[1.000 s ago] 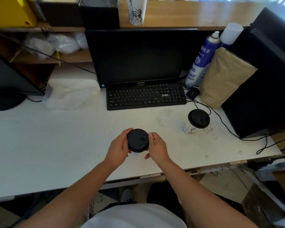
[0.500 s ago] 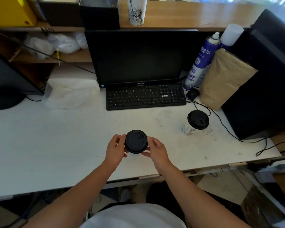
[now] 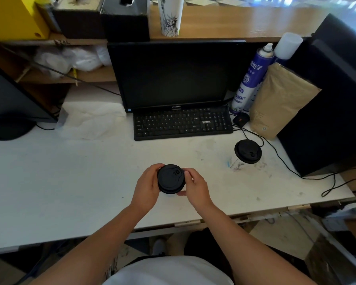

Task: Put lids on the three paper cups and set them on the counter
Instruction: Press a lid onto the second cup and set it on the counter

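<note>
A black lid (image 3: 171, 178) sits on top of a paper cup that is almost fully hidden beneath it, over the white desk (image 3: 70, 182) near its front edge. My left hand (image 3: 147, 187) grips the lid's left rim and my right hand (image 3: 194, 187) grips its right rim. A second paper cup with a black lid (image 3: 248, 151) on it stands on the desk to the right; its white printed wall (image 3: 234, 163) shows below the lid. A tall white cup with a statue drawing (image 3: 170, 15) stands on the wooden counter (image 3: 234, 23) at the back.
A black keyboard (image 3: 182, 124) and monitor (image 3: 176, 75) stand behind my hands. A blue spray can (image 3: 253, 77), a brown paper bag (image 3: 280, 101), a mouse (image 3: 240, 119) and black cables (image 3: 284, 161) crowd the right side. White crumpled paper (image 3: 90, 120) lies at the left.
The lid has turned a little between my hands, and both hands with the cup have shifted slightly away from me. The lidded cup on the right has stayed put.
</note>
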